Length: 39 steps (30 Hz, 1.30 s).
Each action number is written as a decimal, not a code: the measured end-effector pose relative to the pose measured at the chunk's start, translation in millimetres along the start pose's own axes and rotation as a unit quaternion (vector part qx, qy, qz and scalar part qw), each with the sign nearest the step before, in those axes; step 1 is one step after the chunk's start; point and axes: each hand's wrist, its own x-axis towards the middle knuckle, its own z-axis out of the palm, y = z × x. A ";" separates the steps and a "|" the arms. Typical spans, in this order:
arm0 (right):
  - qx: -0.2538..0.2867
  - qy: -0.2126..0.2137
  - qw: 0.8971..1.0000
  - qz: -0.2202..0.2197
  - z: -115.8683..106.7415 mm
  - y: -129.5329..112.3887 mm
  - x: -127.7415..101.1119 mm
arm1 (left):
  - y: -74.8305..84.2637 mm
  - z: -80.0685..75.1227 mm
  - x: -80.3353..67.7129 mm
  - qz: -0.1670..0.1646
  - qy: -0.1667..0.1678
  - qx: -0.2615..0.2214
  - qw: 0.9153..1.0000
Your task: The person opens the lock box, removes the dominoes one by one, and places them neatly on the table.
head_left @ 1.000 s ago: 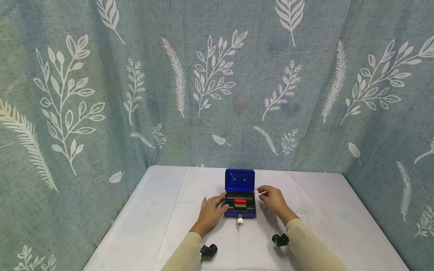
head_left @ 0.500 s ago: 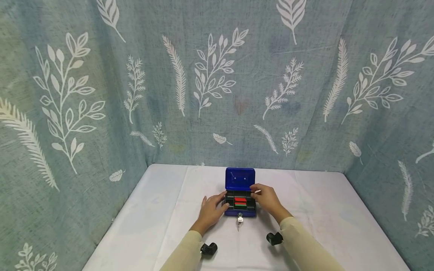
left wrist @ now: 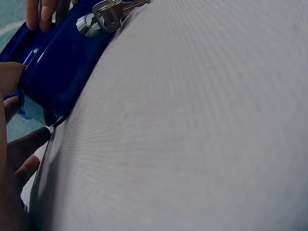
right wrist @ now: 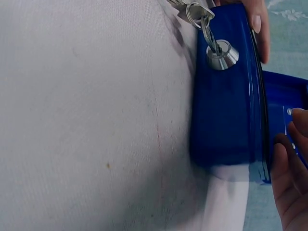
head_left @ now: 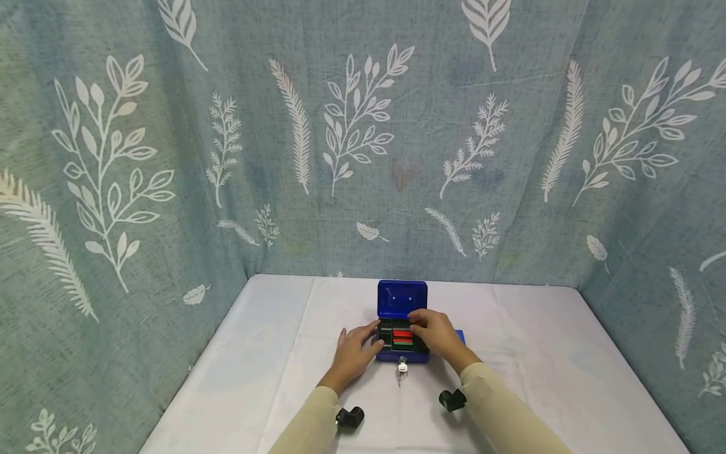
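A blue metal cash box [head_left: 403,357] stands on the white table with its lid [head_left: 401,297] raised. Its black tray [head_left: 384,338] has compartments; red and green flat pieces [head_left: 403,335] lie in the middle one. My left hand [head_left: 353,356] rests against the box's left side, thumb [left wrist: 10,77] touching the rim and fingers spread. My right hand [head_left: 441,334] is above the right part of the tray, thumb and fingertips near the red pieces with a gap between them. No held thing shows, though the palm is hidden. Keys [right wrist: 192,13] hang from the front lock [right wrist: 223,55].
Part of a flat blue thing [head_left: 460,337] shows on the table just beyond my right wrist; its kind is hidden. Black wrist cameras [head_left: 350,417] sit on both sleeves. A patterned blue-grey curtain [head_left: 363,139] surrounds the white table [head_left: 306,328].
My right hand has moved left from beside the box to over the tray's right side. The blue thing beside my right wrist has come into view. My left hand stays put.
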 end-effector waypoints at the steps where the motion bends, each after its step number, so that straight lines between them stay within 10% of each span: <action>1: -0.001 -0.002 1.000 0.001 0.0 -0.6 0.9 | 0.4 0.0 1.2 0.002 0.000 -0.001 1.000; 39: -0.183 -0.111 0.975 -0.061 20.9 -12.6 6.6 | -2.3 2.7 0.0 -0.004 -0.003 -0.001 1.000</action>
